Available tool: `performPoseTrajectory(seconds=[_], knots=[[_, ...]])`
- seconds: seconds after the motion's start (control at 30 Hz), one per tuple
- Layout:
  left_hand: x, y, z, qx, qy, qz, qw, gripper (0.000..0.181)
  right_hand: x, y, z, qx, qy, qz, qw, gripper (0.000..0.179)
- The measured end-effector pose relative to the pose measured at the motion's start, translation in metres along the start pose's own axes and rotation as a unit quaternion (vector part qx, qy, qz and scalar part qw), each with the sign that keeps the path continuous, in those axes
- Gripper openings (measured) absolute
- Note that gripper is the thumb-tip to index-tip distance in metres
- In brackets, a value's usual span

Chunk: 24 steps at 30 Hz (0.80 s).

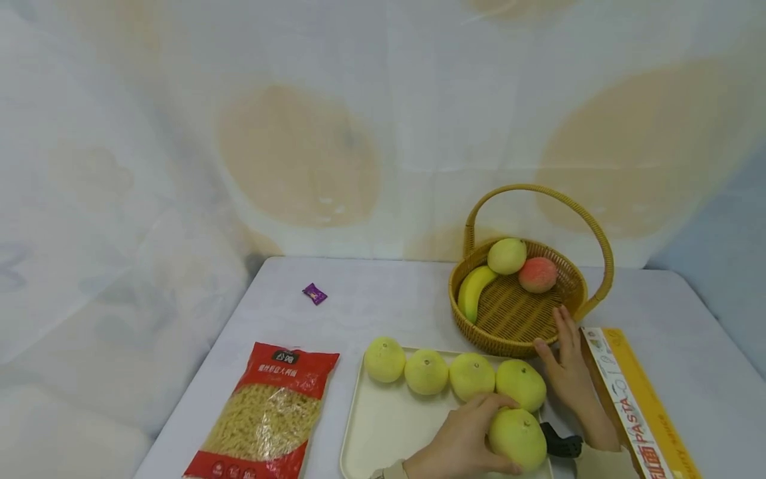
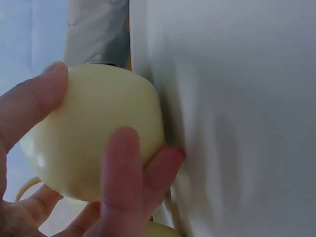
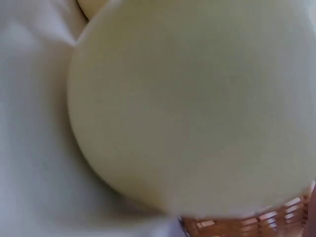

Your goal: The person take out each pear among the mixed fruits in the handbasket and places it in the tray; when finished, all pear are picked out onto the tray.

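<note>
My left hand [image 1: 461, 440] grips a round yellow-green fruit [image 1: 518, 439] at the front right of a cream tray [image 1: 374, 426]. In the left wrist view, thumb and fingers spread around the smooth fruit [image 2: 98, 133]. Along the tray's back edge sits a row of several matching fruits [image 1: 427, 372]. My right hand [image 1: 571, 372] has its fingers extended, fingertips right at the front right rim of a wicker basket [image 1: 509, 346]. A large pale fruit [image 3: 187, 108] fills most of the right wrist view, with basket weave [image 3: 247, 224] below.
Inside the basket lie a banana [image 1: 475, 293], a yellow-green fruit [image 1: 507, 256] and a peach [image 1: 538, 275]; its tall handle [image 1: 538, 189] arches above. A pasta box [image 1: 640, 406] lies at right, a red pasta bag [image 1: 263, 412] at left, a purple wrapped candy [image 1: 314, 293] farther back.
</note>
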State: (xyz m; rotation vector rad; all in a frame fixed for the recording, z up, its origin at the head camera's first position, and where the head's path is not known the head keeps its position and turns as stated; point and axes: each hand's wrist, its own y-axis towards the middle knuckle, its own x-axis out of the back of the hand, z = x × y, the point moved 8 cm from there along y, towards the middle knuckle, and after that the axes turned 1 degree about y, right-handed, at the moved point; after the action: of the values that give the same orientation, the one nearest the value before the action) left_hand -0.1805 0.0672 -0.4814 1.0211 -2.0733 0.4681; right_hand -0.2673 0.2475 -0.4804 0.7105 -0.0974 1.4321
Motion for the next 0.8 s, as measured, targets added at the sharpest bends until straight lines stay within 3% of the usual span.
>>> performPoseTrajectory(seconds=[0.23,0.4,0.53,0.67,0.73,0.8], knots=[[-0.003,0.006,-0.004,-0.01,0.036,0.012,0.9992,0.075,0.002,0.0,0.0,0.002,0.005,0.021,0.9998,0.071],[-0.003,0.008,-0.007,-0.022,0.036,0.011,0.999,0.074,0.003,0.0,0.001,0.004,0.004,0.018,0.9998,0.071],[0.0,0.006,-0.009,-0.023,0.011,0.011,0.9996,0.072,0.003,-0.001,0.001,0.006,0.006,0.015,0.9999,0.07],[0.016,0.008,-0.016,-0.043,-0.01,-0.003,0.999,0.063,0.002,0.0,-0.002,0.006,0.003,0.015,0.9999,0.071],[0.03,0.013,-0.021,-0.054,-0.054,0.0,0.9971,0.058,0.002,0.0,-0.003,0.005,0.003,0.016,0.9998,0.071],[0.046,0.02,-0.027,-0.067,-0.128,0.009,0.9895,0.056,0.001,0.0,-0.004,0.003,0.005,0.019,0.9998,0.071]])
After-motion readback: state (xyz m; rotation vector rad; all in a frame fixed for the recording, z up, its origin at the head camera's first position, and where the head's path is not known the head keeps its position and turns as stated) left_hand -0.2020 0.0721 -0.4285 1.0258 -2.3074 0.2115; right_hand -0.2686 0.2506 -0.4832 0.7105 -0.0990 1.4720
